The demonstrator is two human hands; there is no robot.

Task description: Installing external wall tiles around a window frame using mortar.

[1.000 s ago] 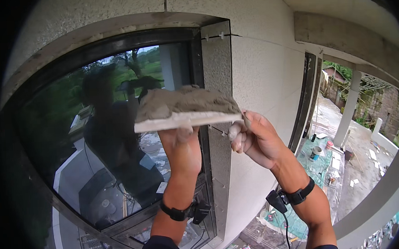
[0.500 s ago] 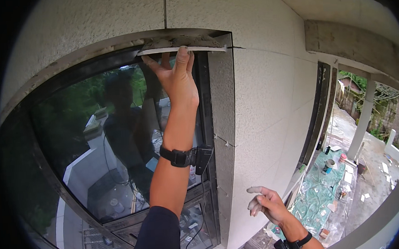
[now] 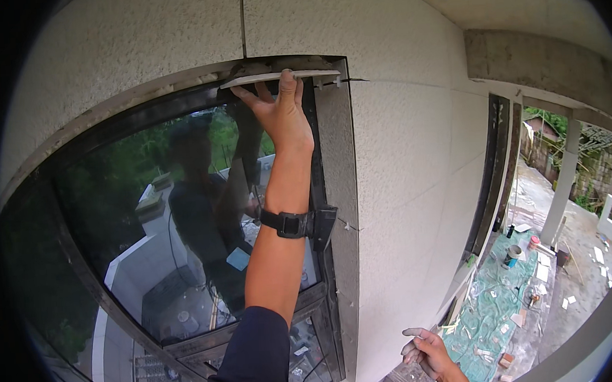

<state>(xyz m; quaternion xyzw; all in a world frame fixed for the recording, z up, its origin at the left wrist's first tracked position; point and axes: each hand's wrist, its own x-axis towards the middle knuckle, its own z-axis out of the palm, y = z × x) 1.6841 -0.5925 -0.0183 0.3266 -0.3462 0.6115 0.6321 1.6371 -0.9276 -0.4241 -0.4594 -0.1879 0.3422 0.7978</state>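
My left hand reaches up under the top of a window opening. Its fingers are spread beneath a thin pale tile strip and hold it from below and at its near edge. Grey mortar lies on the strip, just under the opening's top edge. The strip's right end is close to the textured side reveal, where small white tile spacers stick out. Lower right, my right hand is held away from the wall with bent fingers apart, grey with dust, and nothing in it.
A dark-framed window fills the left and reflects a person and a balcony. Pale textured wall tiles run to its right. At far right, green sheeting covers ground, with a can and scattered tile pieces on it.
My left hand has pushed the strip a little higher, nearer the opening's top edge. My right hand has dropped lower, and the view has shifted slightly.
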